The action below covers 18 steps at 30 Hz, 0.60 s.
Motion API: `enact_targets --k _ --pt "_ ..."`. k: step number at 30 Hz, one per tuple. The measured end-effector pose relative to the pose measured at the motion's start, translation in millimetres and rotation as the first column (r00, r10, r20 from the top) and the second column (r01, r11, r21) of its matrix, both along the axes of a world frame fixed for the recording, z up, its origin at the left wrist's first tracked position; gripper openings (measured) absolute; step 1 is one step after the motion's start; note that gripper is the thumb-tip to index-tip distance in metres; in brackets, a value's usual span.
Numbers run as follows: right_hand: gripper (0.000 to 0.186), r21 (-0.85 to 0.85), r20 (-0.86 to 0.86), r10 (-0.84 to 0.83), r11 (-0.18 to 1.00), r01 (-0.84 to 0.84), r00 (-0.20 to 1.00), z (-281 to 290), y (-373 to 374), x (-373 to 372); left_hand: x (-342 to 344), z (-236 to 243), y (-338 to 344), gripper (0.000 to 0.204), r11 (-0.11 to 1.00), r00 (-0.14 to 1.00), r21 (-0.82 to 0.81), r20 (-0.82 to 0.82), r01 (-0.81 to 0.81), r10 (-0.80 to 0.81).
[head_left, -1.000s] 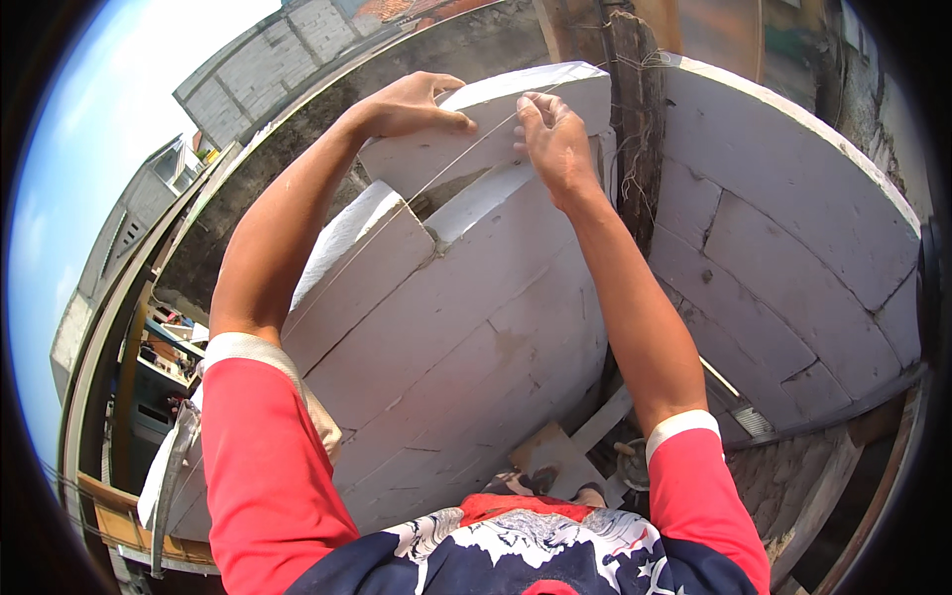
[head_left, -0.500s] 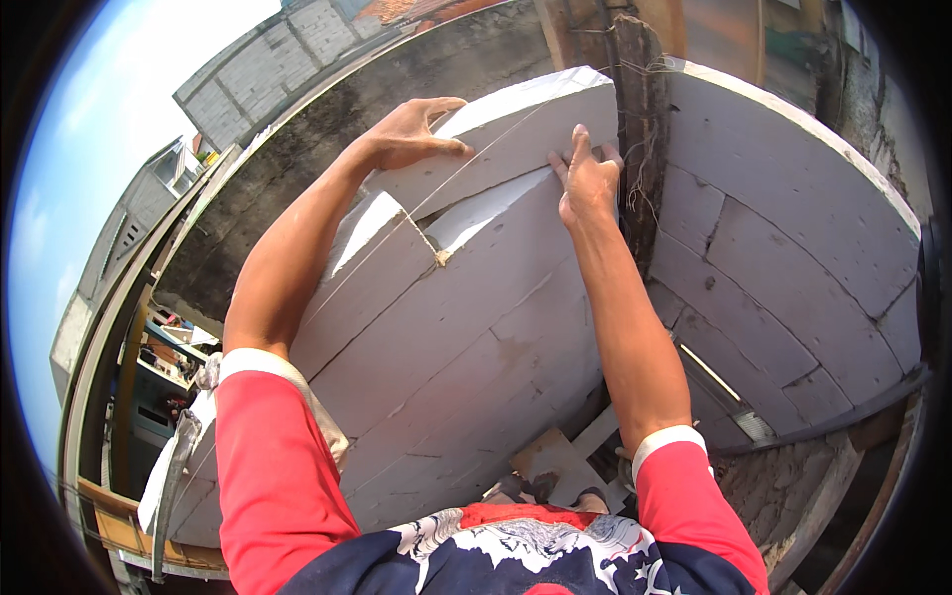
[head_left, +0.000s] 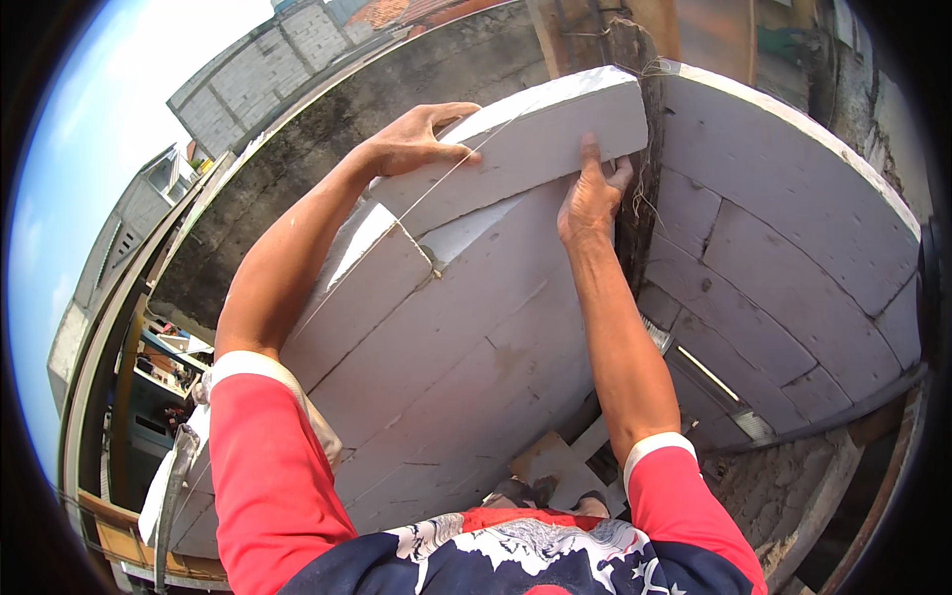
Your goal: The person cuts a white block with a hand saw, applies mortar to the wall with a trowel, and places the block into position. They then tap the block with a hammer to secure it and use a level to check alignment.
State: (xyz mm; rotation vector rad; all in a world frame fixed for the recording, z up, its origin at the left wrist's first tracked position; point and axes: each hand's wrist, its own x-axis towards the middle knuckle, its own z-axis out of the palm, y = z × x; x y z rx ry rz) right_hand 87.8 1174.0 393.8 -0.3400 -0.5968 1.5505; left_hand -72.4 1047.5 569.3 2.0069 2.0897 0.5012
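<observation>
A pale grey lightweight concrete block (head_left: 535, 139) lies tilted above the top course of the block wall (head_left: 456, 327) in front of me. My left hand (head_left: 421, 144) grips its left part, thumb on the near face and fingers over the top. Low at the right end, my right hand (head_left: 593, 198) holds it with the thumb on the face and the other fingers around the bottom edge. Below the block, a strip of the white top surface (head_left: 476, 230) shows. A thin string line (head_left: 372, 248) runs slantwise in front of the wall and block.
Beside the block's right end stands a dark rough post (head_left: 640, 198) with loose wire. A second block wall (head_left: 783, 248) adjoins on the right. Behind is a stained concrete wall (head_left: 297, 149). Boards and debris (head_left: 555, 466) lie by my feet.
The block has shifted right, its right end now against or close to the post. My right hand has changed its hold from the face to the bottom edge; my left hand moved slightly right.
</observation>
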Motion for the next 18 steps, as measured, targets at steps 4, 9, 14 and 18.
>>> enact_targets --k 4,9,14,18 --pt "0.1 0.01 -0.17 -0.059 0.998 0.062 0.984 19.6 -1.7 5.9 6.8 1.7 4.8 0.103 1.0 0.998 -0.008 0.053 0.029 -0.029" --pt "0.101 0.045 -0.27 -0.023 0.998 0.036 0.963 36.0 -6.3 21.9 14.2 4.7 8.2 0.1 0.994 0.993 -0.046 0.07 0.1 -0.096" --pt "0.107 0.082 -0.302 0.018 0.997 0.007 0.953 43.9 1.9 33.7 18.1 12.5 7.3 0.092 0.994 0.982 -0.078 0.18 0.076 -0.061" --pt "0.108 0.073 -0.285 -0.052 0.994 0.075 0.957 53.8 -0.7 57.6 10.4 17.4 4.8 0.09 0.994 0.968 -0.041 0.233 0.104 -0.092"
